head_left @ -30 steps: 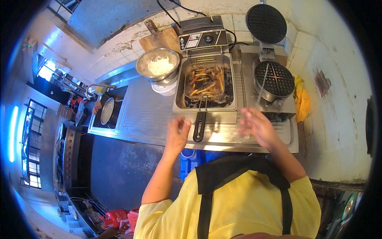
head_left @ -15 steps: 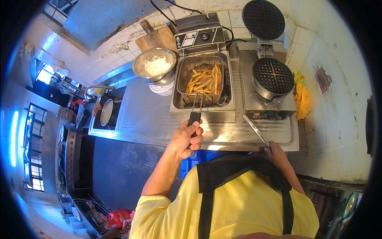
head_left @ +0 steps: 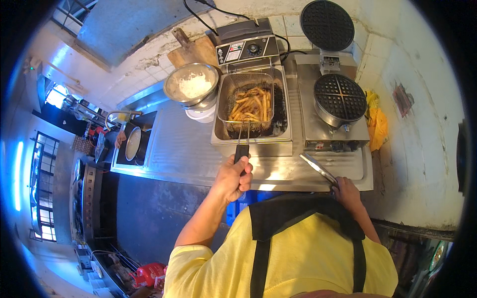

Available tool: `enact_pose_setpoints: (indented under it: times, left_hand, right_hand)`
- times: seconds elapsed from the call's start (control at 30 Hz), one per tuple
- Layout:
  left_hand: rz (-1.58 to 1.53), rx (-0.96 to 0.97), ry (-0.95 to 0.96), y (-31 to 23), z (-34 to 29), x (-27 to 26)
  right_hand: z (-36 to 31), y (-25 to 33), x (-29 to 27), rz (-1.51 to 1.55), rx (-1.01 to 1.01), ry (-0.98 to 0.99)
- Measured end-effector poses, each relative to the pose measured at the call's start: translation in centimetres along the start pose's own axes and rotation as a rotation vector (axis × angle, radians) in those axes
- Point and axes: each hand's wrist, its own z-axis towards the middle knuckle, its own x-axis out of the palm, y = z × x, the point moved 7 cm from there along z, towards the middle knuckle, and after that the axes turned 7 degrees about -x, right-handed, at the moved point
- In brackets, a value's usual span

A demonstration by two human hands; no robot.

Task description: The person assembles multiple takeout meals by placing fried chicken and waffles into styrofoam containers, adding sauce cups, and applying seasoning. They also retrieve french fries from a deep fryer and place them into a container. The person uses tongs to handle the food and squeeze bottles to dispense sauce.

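Ahead of the left hand [head_left: 232, 180], which is gripping its handle [head_left: 242, 151], the frying basket [head_left: 249, 80] is pointing away, long axis running forward; the right hand [head_left: 347, 192] is clasping seemingly closed tongs [head_left: 318, 168], slanting forward-left.

Free passage over counter [head_left: 176, 144] left of fryer [head_left: 268, 149]; waffle iron [head_left: 340, 97] obstructs right.

No word or number can be made out. On the far part of the counter [head_left: 174, 144], the control panel [head_left: 247, 55] of the fryer [head_left: 273, 148] bears a pale rectangular label [head_left: 234, 51] with coloured patches, and a small triangular sign [head_left: 220, 53] at its left end. To the right, the waffle maker [head_left: 339, 99] has a tiny red marking [head_left: 322, 146] on its near face.
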Motion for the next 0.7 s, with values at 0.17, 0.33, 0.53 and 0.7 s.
enact_pose_setpoints:
  times: [0.17,0.33,0.53,0.7]
  left_hand:
    - [-0.002,-0.013,-0.006,1.0,0.6,-1.3]
    - [-0.003,-0.007,-0.033,0.1,-0.9,-0.8]
    - [-0.002,-0.003,-0.035,-2.9,-1.1,0.4]
    - [-0.097,-0.036,0.021,-4.5,0.2,1.8]
  right_hand:
    - [1.4,-0.3,-0.3,-0.049,-0.072,-0.068]
    - [2.2,-1.1,-0.3,-0.094,-0.056,-0.039]
    - [2.9,-1.3,-0.3,-0.034,-0.093,-0.087]
    - [3.0,-2.1,0.5,0.002,-0.131,-0.162]
